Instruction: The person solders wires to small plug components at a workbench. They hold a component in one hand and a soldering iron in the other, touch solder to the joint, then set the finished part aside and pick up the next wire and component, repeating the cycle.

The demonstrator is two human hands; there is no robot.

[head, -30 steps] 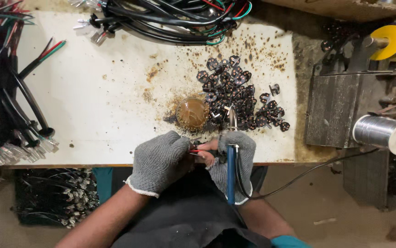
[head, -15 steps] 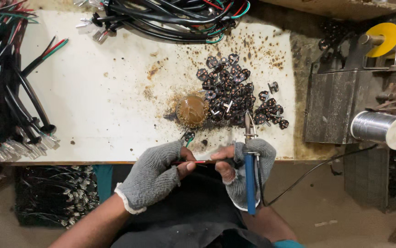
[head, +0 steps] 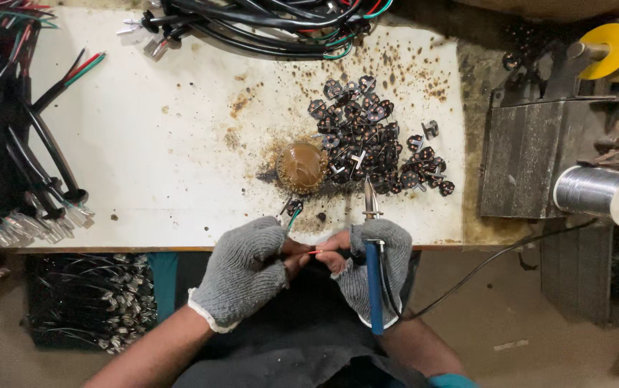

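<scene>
Both my hands wear grey knit gloves with bare fingertips. My left hand (head: 248, 269) pinches a small black connector with thin red and green wires (head: 294, 210) at the table's front edge. My right hand (head: 370, 267) grips a blue-handled soldering iron (head: 373, 276); its metal tip points away from me towards a pile of small black connector parts (head: 374, 140). The fingertips of both hands meet around a thin red wire (head: 314, 252). A round brown flux tin (head: 301, 167) sits just left of the pile.
Bundles of black cables lie along the left edge (head: 15, 144) and the far edge (head: 266, 21) of the stained white table (head: 159, 144). A solder wire spool (head: 607, 194) and yellow reel (head: 607, 47) stand by a metal block (head: 521, 158) on the right.
My hands have drawn back slightly from the table edge and come together on the red wire. The soldering iron has shifted right of the flux tin.
</scene>
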